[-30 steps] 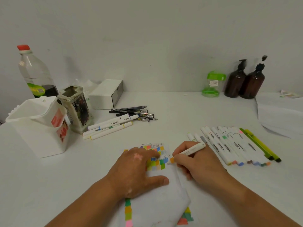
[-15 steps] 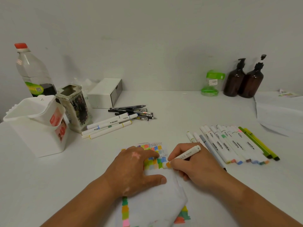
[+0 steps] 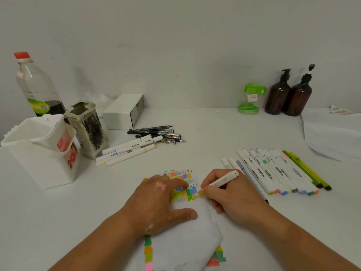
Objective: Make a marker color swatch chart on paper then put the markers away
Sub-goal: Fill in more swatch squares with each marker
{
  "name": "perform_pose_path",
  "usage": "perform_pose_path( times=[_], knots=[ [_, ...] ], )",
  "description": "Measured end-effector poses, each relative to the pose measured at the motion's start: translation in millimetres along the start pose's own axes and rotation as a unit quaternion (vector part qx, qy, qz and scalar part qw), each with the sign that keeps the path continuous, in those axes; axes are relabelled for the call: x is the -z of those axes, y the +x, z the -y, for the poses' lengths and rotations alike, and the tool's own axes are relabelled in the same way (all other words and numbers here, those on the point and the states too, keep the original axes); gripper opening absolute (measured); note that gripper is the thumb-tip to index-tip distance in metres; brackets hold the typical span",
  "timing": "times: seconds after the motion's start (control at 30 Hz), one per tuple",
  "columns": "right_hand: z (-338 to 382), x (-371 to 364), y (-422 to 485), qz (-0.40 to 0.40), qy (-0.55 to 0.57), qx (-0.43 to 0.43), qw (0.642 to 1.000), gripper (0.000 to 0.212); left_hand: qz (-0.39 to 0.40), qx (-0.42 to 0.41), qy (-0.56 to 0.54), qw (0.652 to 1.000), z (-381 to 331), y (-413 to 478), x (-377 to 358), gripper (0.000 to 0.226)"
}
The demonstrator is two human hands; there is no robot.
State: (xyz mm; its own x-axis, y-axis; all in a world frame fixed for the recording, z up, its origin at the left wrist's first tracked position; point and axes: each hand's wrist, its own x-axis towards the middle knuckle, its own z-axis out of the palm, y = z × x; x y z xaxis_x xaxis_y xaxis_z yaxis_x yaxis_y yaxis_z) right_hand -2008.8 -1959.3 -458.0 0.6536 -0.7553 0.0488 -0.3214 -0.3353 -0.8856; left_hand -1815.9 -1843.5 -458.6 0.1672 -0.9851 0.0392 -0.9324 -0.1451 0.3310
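Marker, white-barrelled with an orange tip, meets the swatch chart at the right edge of its coloured squares, pinched in the right hand. The left hand lies flat with straight fingers, pressing the chart onto the bench. A row of markers lies just right.

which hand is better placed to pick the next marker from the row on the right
Right, probably. The right hand sits just beside the marker row, though it holds the orange-tipped marker and must set that down first. The left hand lies flat on the swatch paper, pinning it, farther from the row.
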Motion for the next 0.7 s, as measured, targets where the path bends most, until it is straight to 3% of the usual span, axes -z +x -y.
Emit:
perform_pose_path(
  times=[0.57,0.7],
  knots=[
    [5.4,-0.7,-1.8,-0.014,-0.012,-0.020,1.000,0.010,0.002,-0.003,0.007,1.000,-1.5,-1.4,2.4,0.084],
    [7.6,2.1,-1.3,-0.081,0.079,-0.017,0.993,0.018,-0.003,-0.005,-0.005,1.000,-3.3,-3.8,3.5,0.079]
  ],
)
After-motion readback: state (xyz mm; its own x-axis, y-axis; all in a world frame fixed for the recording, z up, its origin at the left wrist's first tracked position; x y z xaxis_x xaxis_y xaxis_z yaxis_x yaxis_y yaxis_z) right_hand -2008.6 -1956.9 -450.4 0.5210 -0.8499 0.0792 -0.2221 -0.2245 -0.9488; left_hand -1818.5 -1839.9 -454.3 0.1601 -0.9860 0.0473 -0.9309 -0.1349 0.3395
